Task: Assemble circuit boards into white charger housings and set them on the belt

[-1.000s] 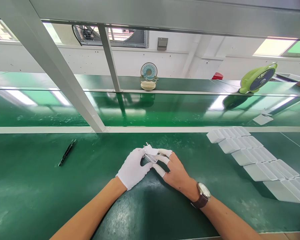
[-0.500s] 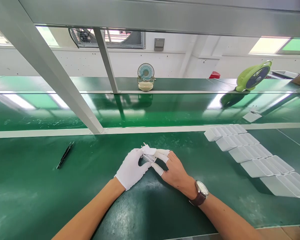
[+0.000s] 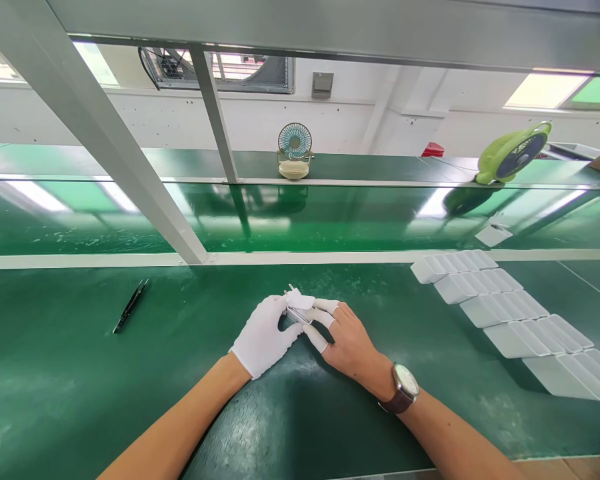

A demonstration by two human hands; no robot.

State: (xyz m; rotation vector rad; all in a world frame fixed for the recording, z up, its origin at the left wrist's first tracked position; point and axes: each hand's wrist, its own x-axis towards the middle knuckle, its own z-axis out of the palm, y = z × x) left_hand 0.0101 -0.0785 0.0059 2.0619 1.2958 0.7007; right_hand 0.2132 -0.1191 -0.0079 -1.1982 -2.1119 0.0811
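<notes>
Between my two hands is a small white plug adapter, with thin metal prongs at its far end and an open side where a pale flat piece lies on it. My left hand, in a white glove, is closed around its left side with thumb and fingers. On the right side, my right hand pinches it with fingertips covered by white finger cots. The inside of the adapter is too small to make out fully.
Black tweezers lie on the green table to the left. Rows of white plastic cases stand to the right. Behind a pale rail are a small fan, a green fan and a white piece.
The view has shifted slightly. Both hands keep hold of the adapter in nearly the same pose, with only a slight shift of the right fingers.
</notes>
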